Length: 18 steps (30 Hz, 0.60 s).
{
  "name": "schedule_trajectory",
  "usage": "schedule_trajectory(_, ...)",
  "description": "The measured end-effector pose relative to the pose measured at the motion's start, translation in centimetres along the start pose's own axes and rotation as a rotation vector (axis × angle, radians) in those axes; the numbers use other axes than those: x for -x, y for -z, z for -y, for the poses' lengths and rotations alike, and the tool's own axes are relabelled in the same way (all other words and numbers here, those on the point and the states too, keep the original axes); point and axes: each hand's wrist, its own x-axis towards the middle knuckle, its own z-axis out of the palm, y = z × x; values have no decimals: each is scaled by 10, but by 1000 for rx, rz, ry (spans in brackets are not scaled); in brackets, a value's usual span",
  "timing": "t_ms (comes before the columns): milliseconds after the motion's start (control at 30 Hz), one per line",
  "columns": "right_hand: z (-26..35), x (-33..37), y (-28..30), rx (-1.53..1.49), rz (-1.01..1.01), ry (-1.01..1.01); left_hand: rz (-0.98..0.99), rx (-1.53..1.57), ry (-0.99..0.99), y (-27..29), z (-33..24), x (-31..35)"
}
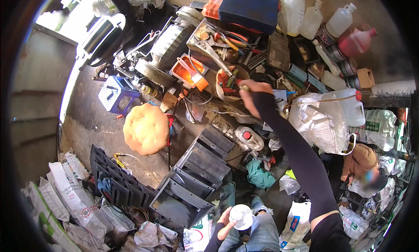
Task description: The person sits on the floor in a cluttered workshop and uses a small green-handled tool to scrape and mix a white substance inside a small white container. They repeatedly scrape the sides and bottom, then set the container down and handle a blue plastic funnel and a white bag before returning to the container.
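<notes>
Low in front of me, my left hand (224,223) grips the side of a white round tub (241,217) above my jeans. My right arm, in a black sleeve, stretches far forward to the cluttered workbench. There my right hand (254,95) is closed beside a round container (221,84) filled with small tools and coloured handles; what the fingers hold is too small to make out. Close to that hand lie locking pliers (214,56) and an orange paint tray (188,71) with a paintbrush (196,77) resting in it.
An orange round cushion (146,129) sits by a blue plastic stool (117,95). Black metal frames (192,173) stand in front of me. White sacks (74,186) line the left. A large white jug (316,117) stands right of my arm. Another person (363,162) crouches at right.
</notes>
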Motion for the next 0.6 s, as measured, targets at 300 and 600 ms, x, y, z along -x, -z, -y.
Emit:
schedule_trajectory(300, 11, 89, 81, -1110, -50, -534, 61, -11, -31, 5, -2, 0)
schedule_trajectory(600, 15, 117, 88, -1395, -37, -413, 59, -58, -44, 12, 4, 4)
